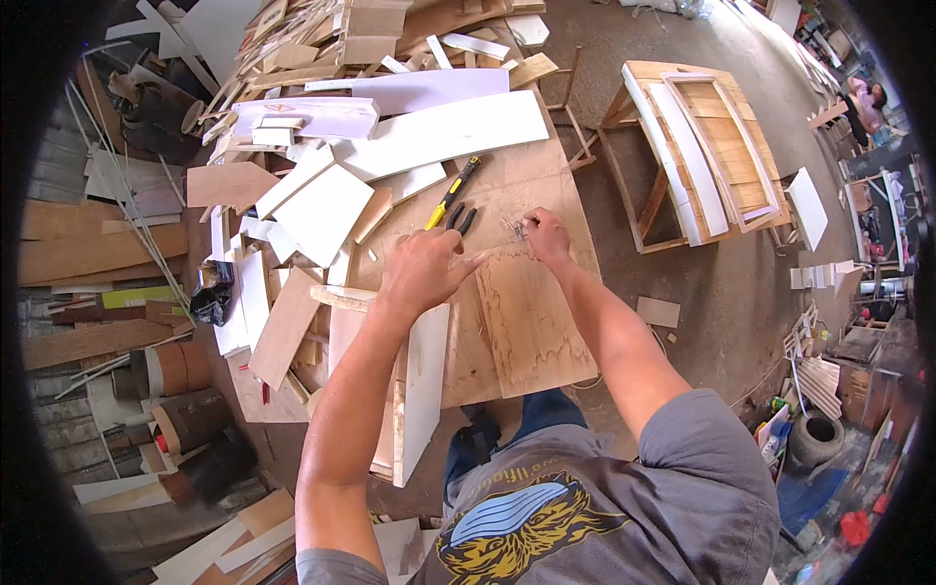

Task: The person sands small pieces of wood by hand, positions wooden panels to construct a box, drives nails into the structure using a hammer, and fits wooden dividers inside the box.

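Note:
My left hand [421, 265] rests over the plywood worktop with its thumb stretched to the right and its fingers bent; I see nothing held in it, though the fingertips are partly hidden. Below its wrist, a white-faced board [426, 385] stands on edge, part of a wooden piece at the table's front. My right hand [548, 236] is pinched at a small cluster of thin metal nails [518, 229] on the worktop. Between the hands and farther back lie a long tool with a yellow-and-black handle [453, 193] and black-handled pliers [466, 216]. A stained plywood panel [531, 322] lies flat in front of my right hand.
White boards [448, 127] and a heap of wood offcuts [366, 39] cover the table's back and left. To the right stands a wooden frame piece [697, 146] on the floor. Cylindrical containers [190, 424] and planks line the left wall. Another person [866, 105] is far right.

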`<state>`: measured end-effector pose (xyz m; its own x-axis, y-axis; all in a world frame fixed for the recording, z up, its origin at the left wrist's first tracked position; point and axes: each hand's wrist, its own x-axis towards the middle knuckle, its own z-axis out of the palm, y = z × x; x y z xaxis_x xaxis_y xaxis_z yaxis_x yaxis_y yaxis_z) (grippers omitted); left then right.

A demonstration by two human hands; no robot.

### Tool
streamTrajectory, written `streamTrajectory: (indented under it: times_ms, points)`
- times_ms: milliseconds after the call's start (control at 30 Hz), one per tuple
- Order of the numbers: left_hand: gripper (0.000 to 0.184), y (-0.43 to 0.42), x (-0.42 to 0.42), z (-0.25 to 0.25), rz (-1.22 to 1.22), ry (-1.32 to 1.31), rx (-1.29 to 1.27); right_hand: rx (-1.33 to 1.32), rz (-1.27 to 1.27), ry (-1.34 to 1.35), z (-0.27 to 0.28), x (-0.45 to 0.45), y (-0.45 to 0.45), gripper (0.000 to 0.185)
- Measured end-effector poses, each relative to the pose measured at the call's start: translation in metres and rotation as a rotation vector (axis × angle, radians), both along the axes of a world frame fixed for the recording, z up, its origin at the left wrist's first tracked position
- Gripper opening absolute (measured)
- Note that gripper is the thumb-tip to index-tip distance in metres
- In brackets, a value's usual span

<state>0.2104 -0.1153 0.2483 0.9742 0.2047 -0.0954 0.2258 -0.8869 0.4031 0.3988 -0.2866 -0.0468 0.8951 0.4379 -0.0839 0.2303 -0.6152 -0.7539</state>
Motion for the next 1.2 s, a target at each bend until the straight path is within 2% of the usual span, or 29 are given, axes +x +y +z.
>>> streamTrajectory:
  times_ms: [133, 233, 333, 467, 500, 600, 700, 733, 800, 867, 967, 1033, 1067, 1200]
  points:
    - [0.041, 0.0, -0.024, 0.019, -0.032, -0.056, -0.005, 0.263, -0.045, -0.073, 0.028, -0.024, -0.001, 0.013]
    - [0.036, 0.004, -0.057, 0.022, -0.117, -0.232, -0.038, 0.324, -0.082, -0.047, 0.072, -0.071, 0.001, 0.011]
    - [0.028, 0.002, -0.099, 0.032, -0.228, -0.378, -0.045, 0.61, -0.02, 0.019, 0.104, -0.139, 0.009, 0.008]
    - [0.023, -0.003, -0.169, 0.032, -0.334, -0.558, -0.051, 0.724, -0.07, 0.124, 0.208, -0.281, 0.012, 0.006]
    - [0.022, -0.005, -0.19, 0.031, -0.328, -0.588, -0.048, 0.742, -0.089, 0.139, 0.22, -0.313, 0.014, 0.006]
    - [0.02, -0.005, -0.244, 0.021, -0.293, -0.666, -0.021, 0.681, -0.155, -0.222, 0.223, -0.375, 0.022, 0.005]
    - [0.021, -0.002, -0.294, 0.009, -0.176, -0.524, -0.019, 0.649, -0.265, -0.3, 0.224, -0.404, 0.025, 0.006]
    - [0.035, 0.0, -0.306, 0.004, -0.193, -0.451, -0.092, 0.669, -0.266, -0.214, 0.226, -0.413, 0.023, 0.009]
    - [0.045, 0.0, -0.324, 0.001, -0.323, -0.301, -0.137, 0.707, -0.261, -0.036, 0.231, -0.426, 0.021, 0.016]
    - [0.06, -0.002, -0.338, -0.009, -0.403, -0.125, -0.149, 0.662, -0.246, -0.24, 0.223, -0.426, 0.028, 0.017]
    - [0.058, -0.015, -0.344, -0.003, -0.428, -0.058, 0.032, 0.622, -0.179, -0.376, 0.204, -0.416, 0.034, 0.011]
    - [0.056, -0.019, -0.346, -0.006, -0.422, -0.114, 0.039, 0.607, -0.059, -0.274, 0.229, -0.417, 0.019, 0.009]
    - [0.056, -0.02, -0.348, -0.007, -0.424, -0.151, 0.046, 0.704, -0.048, -0.277, 0.222, -0.412, 0.022, 0.008]
    - [0.053, -0.026, -0.358, -0.025, -0.347, -0.38, 0.086, 0.624, -0.072, -0.305, 0.232, -0.419, 0.019, 0.014]
